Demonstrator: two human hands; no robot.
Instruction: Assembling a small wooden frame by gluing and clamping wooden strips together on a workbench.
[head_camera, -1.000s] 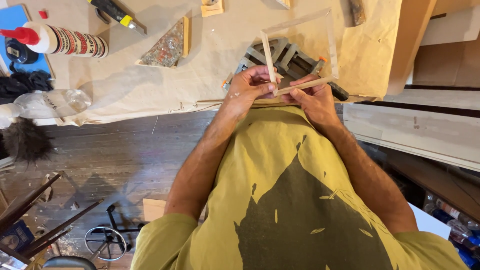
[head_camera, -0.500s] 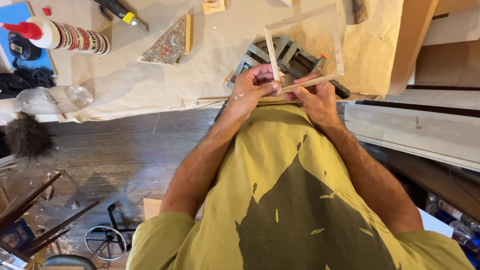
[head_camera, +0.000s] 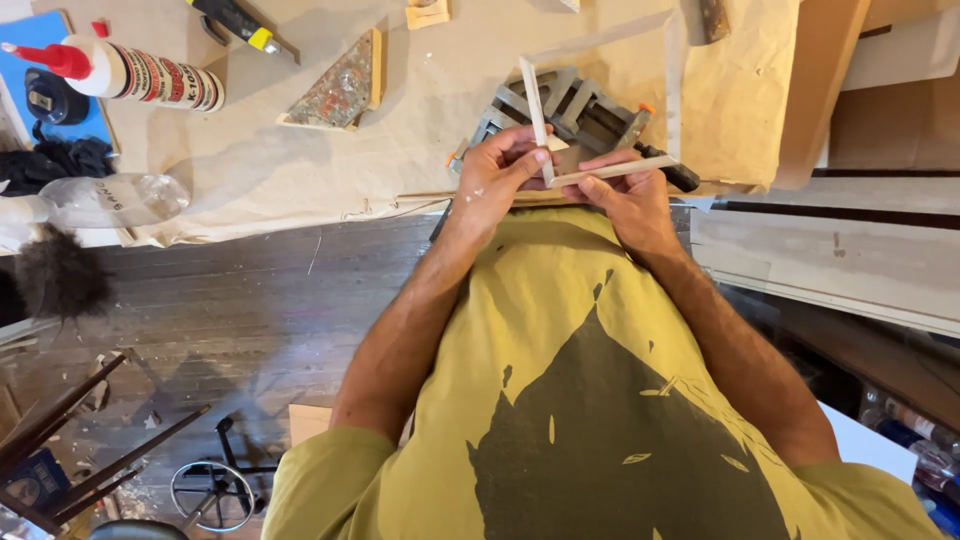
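A pale thin wooden frame (head_camera: 676, 70) is held above the paper-covered bench, its near corner between both hands. My left hand (head_camera: 492, 178) pinches the frame's left strip (head_camera: 533, 100) close to that corner. My right hand (head_camera: 628, 195) grips the near strip (head_camera: 620, 170) from below. Under the frame a grey metal corner clamp (head_camera: 575, 105) with orange tips lies on the brown paper. My yellow shirt fills the lower middle of the view.
On the brown paper (head_camera: 420, 110) lie a glue bottle with a red tip (head_camera: 130, 75), a triangular mosaic corner piece (head_camera: 340, 90), a yellow-and-black tool (head_camera: 240, 22) and a small wood block (head_camera: 427, 12). A clear plastic bag (head_camera: 110, 200) and dark brush (head_camera: 55, 280) sit left. Stools stand below.
The hands and frame stay nearly in place; the left fingers have shifted slightly on the frame's left strip near the corner.
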